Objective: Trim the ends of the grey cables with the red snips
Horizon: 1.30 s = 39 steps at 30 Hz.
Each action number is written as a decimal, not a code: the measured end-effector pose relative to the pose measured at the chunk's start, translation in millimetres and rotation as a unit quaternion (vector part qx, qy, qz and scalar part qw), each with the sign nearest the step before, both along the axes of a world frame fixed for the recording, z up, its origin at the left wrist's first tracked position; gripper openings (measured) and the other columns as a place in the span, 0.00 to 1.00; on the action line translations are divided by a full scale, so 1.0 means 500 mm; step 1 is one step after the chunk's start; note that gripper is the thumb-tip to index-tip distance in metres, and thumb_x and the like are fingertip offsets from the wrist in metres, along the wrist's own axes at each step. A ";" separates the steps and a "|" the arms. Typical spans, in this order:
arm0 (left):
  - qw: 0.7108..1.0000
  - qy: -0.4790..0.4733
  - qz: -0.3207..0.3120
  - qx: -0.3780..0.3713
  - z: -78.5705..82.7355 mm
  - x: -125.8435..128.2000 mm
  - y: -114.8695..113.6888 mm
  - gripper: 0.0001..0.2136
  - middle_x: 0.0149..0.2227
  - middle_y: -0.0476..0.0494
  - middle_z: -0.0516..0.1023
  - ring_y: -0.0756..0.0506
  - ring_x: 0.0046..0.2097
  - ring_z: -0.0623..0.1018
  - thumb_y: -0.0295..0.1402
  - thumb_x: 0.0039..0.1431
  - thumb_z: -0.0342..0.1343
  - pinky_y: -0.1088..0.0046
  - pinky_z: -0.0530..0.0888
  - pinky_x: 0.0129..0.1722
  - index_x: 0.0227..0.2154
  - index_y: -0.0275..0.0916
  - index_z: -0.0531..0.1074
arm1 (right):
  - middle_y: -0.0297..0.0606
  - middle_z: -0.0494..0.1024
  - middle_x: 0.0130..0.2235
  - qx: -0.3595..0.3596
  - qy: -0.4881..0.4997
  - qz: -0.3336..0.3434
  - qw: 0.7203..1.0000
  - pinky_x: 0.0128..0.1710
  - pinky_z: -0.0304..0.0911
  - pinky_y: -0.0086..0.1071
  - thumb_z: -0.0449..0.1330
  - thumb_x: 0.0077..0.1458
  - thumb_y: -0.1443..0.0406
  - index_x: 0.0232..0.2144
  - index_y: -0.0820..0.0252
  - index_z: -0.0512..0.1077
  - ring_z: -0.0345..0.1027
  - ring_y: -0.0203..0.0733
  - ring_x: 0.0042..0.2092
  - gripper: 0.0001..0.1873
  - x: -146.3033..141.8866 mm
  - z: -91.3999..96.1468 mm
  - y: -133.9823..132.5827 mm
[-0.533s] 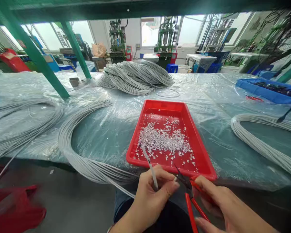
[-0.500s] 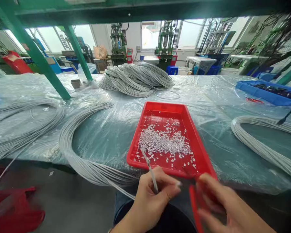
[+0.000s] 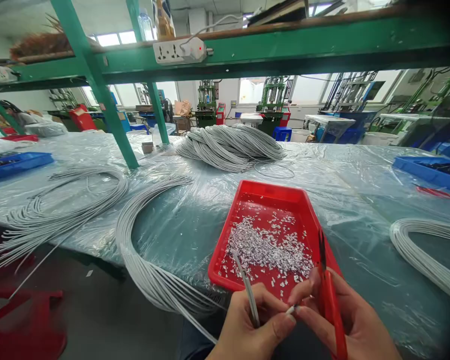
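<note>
My left hand (image 3: 257,320) is closed around a grey cable (image 3: 246,285), pinching it near one end between thumb and forefinger. A length of the cable sticks up from the hand over the red tray (image 3: 219,280). Red-handled scissors (image 3: 332,310) are held in my right hand (image 3: 345,320), with their dark pointed blades upward. My right thumb and forefinger also meet at the white cable end (image 3: 291,310), where a small dark bit shows. Small silvery scraps (image 3: 268,247) lie scattered in the tray, just beyond both hands.
Bundles of grey cable lie left (image 3: 135,240), far left (image 3: 97,200) and right (image 3: 416,245); a large coil (image 3: 232,145) sits behind the tray. Plastic film covers the table (image 3: 176,225). A green frame (image 3: 105,110) rises at left. Blue trays (image 3: 405,165) stand either side.
My right hand has come left and up to my left hand, its fingertips now at the cable end. The scissors have turned blades-up. The view has tilted up and shifted left.
</note>
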<state>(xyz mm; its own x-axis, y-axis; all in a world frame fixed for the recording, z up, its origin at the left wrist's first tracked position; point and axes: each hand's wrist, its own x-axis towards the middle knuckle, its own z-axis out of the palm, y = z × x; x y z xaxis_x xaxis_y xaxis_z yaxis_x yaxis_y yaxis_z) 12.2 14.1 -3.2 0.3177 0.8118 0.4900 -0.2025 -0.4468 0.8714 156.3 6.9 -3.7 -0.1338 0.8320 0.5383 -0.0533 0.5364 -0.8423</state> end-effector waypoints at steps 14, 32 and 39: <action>0.989 0.020 -0.123 -0.077 0.000 -0.013 0.011 0.16 0.19 0.51 0.59 0.61 0.18 0.58 0.35 0.47 0.62 0.88 0.54 0.15 0.23 0.30 0.60 | 0.30 0.64 0.25 -0.114 0.204 0.132 0.963 0.29 0.53 0.23 0.63 0.43 0.58 0.33 0.63 0.54 0.55 0.27 0.26 0.23 -0.025 0.012 -0.016; 0.988 0.068 0.106 0.091 0.021 -0.011 -0.019 0.09 0.21 0.49 0.60 0.58 0.23 0.61 0.30 0.47 0.59 0.84 0.60 0.23 0.21 0.30 0.65 | 0.36 0.67 0.33 0.031 -0.454 -0.133 0.881 0.33 0.62 0.28 0.56 0.46 0.53 0.45 0.54 0.60 0.61 0.36 0.33 0.24 0.080 -0.069 -0.059; 0.983 0.079 0.118 0.118 0.021 -0.017 -0.023 0.08 0.23 0.49 0.61 0.57 0.25 0.63 0.29 0.48 0.59 0.84 0.62 0.24 0.21 0.31 0.66 | 0.40 0.68 0.35 0.045 -0.297 -0.125 0.945 0.33 0.63 0.28 0.58 0.45 0.51 0.48 0.55 0.62 0.62 0.38 0.35 0.28 0.065 -0.078 -0.057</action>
